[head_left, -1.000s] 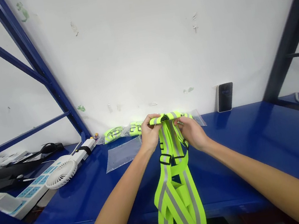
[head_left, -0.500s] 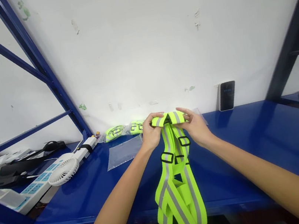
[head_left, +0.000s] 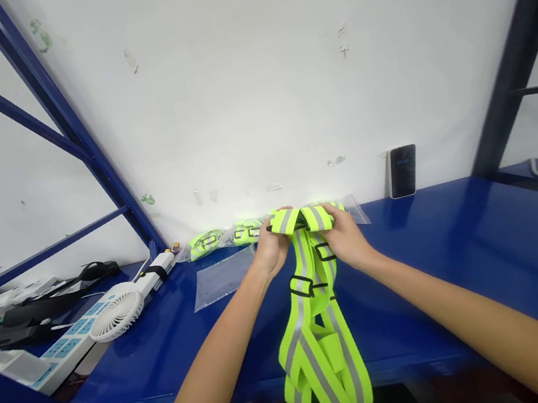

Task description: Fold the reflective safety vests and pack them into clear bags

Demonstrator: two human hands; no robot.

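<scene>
A neon yellow-green reflective vest made of elastic straps [head_left: 304, 341], with grey stripes and black buckles, hangs down over the front edge of the blue table. My left hand [head_left: 273, 249] grips the left end of its folded top section. My right hand [head_left: 346, 234] holds the right end of the same fold, fingers partly hidden behind it. Left of my left hand lies a flat clear plastic bag [head_left: 224, 277]. Behind it, bagged reflective straps [head_left: 206, 242] and another bagged bundle [head_left: 247, 231] rest by the wall; one more shows partly behind my hands.
A white power strip [head_left: 71, 345] and a small white fan [head_left: 117, 316] lie on the left of the blue table [head_left: 451, 268]. Black straps [head_left: 45, 299] are beyond them. A small device with a dark screen [head_left: 403, 171] leans against the wall. Blue frame posts [head_left: 80, 122] rise on both sides.
Both hands have turned the folded top of the vest slightly, and my right fingers have curled further behind it. A bagged bundle behind my right hand now shows more. The view has shifted slightly.
</scene>
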